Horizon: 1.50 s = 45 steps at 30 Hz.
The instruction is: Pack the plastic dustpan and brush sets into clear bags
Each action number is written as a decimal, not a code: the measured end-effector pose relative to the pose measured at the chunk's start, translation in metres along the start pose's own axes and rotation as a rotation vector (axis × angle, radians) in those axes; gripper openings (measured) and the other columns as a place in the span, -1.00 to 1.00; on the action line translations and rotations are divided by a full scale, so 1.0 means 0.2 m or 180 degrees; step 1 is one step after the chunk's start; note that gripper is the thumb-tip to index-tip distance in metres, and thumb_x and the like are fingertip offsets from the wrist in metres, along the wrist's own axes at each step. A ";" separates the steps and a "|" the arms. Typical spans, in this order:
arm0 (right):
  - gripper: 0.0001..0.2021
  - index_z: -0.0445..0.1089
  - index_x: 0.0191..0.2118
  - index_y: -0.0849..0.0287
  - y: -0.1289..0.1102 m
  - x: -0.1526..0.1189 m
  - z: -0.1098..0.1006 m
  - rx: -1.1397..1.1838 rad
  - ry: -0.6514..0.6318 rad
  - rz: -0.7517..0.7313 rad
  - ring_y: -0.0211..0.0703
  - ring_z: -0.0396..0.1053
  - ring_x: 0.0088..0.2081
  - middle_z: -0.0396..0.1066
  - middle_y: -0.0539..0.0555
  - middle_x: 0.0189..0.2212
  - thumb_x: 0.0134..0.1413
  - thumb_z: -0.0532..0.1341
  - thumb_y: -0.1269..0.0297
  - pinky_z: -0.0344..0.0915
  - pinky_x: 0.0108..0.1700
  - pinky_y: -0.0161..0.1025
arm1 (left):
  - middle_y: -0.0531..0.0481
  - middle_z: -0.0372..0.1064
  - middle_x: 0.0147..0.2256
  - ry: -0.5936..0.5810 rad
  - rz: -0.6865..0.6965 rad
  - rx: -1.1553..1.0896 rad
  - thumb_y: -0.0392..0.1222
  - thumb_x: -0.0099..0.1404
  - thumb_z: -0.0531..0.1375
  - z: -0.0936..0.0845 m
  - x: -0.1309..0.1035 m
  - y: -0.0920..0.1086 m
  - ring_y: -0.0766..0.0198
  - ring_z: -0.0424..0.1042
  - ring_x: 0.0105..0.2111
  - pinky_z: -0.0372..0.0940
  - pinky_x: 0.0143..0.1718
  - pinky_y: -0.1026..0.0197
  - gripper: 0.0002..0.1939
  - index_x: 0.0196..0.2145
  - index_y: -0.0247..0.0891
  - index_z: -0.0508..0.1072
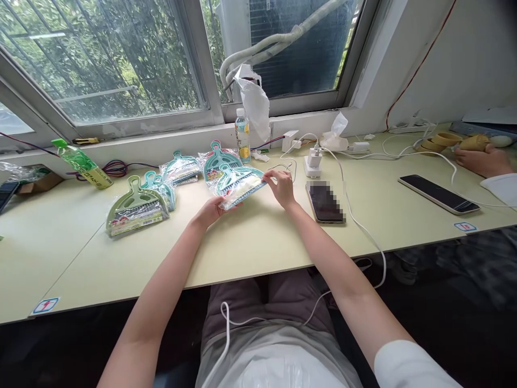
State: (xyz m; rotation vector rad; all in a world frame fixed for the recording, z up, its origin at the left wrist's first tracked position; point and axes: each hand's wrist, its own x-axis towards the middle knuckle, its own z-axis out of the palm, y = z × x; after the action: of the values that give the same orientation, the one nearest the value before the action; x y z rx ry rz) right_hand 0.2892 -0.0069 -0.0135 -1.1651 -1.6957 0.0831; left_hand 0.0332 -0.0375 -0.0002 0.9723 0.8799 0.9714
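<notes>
A small light-blue dustpan and brush set (241, 183) in clear plastic wrap is held tilted just above the table. My left hand (212, 211) grips its lower left corner, thumb on top and fingers beneath. At its right end my right hand (281, 186) pinches the edge of the wrapping between thumb and fingers. Behind it lies another wrapped dustpan set (216, 153) with a reddish rim, partly covered. To the left are a green dustpan set (137, 210), a blue one (165, 189) partly behind it, and a further blue-green one (180, 167).
A green-capped bottle (83, 164) leans at the left, and a clear bottle (242, 137) stands by the window sill. Phones (326, 202) (438, 194), a white charger (313, 161) and cables lie to the right. Another person's hand (484, 160) is by some tape rolls (444, 140).
</notes>
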 end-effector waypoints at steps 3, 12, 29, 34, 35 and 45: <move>-0.80 0.47 -0.29 0.07 0.00 -0.01 0.00 -0.0104 0.0103 0.0048 -0.01 0.40 -0.13 0.54 0.03 -0.28 0.28 0.13 0.19 0.11 0.14 -0.02 | -0.29 0.50 -0.17 0.0013 0.0045 -0.0015 -0.41 0.12 0.14 0.02 -0.01 0.00 0.04 0.57 -0.23 0.51 -0.32 0.20 -0.64 -0.09 -0.46 0.43; -0.85 0.46 -0.28 0.10 0.00 0.01 0.05 0.0434 0.0298 0.0341 0.00 0.34 0.00 0.36 0.16 -0.02 0.21 0.17 0.20 0.33 0.06 -0.02 | -0.37 0.48 -0.07 -0.0671 -0.0043 0.0649 -0.32 0.15 0.22 0.00 -0.03 0.05 -0.03 0.57 -0.23 0.48 -0.42 0.24 -0.53 0.04 -0.43 0.43; -0.97 0.40 -0.29 0.21 -0.05 -0.02 0.07 0.2801 -0.0446 0.2599 -0.30 0.44 -0.51 0.48 -0.01 -0.43 0.11 0.26 0.40 0.51 -0.45 -0.31 | -0.21 0.42 -0.01 0.0094 0.0574 0.0281 -0.05 0.19 0.27 0.08 -0.04 0.04 0.02 0.49 -0.06 0.52 -0.37 0.17 -0.20 0.32 -0.10 0.05; -0.97 0.33 -0.30 0.20 -0.08 -0.02 0.08 0.2781 -0.0485 0.2582 -0.29 0.47 -0.48 0.49 0.04 -0.35 0.16 0.20 0.44 0.52 -0.45 -0.32 | -0.12 0.40 0.02 0.0533 0.0880 0.0579 -0.33 0.06 0.37 0.10 -0.03 0.01 0.13 0.49 -0.08 0.51 -0.35 0.25 0.05 0.36 0.02 -0.10; -0.96 0.32 -0.30 0.20 -0.08 -0.02 0.08 0.2769 -0.0549 0.2542 -0.29 0.47 -0.46 0.49 0.05 -0.34 0.16 0.20 0.44 0.52 -0.45 -0.33 | -0.11 0.40 -0.01 0.0726 0.0967 0.0575 -0.32 0.09 0.34 0.10 -0.02 0.00 0.17 0.50 -0.14 0.50 -0.39 0.28 -0.05 0.33 -0.01 -0.02; -0.75 0.19 -0.13 0.08 -0.23 -0.07 0.14 0.2688 -0.1089 0.2005 -0.30 0.50 -0.56 0.46 0.08 -0.02 0.26 0.12 0.02 0.42 -0.52 -0.37 | 0.03 0.39 -0.31 0.1772 0.1386 0.0558 -0.34 0.20 0.21 0.02 0.05 0.01 0.45 0.35 -0.54 0.32 -0.66 0.48 -0.64 -0.03 -0.19 0.38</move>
State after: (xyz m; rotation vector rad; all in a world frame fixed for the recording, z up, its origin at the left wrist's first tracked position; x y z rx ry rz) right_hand 0.2373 -0.0284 -0.0115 -0.9915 -1.2659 1.3143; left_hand 0.0390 -0.0292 0.0002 1.0856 1.2582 1.6050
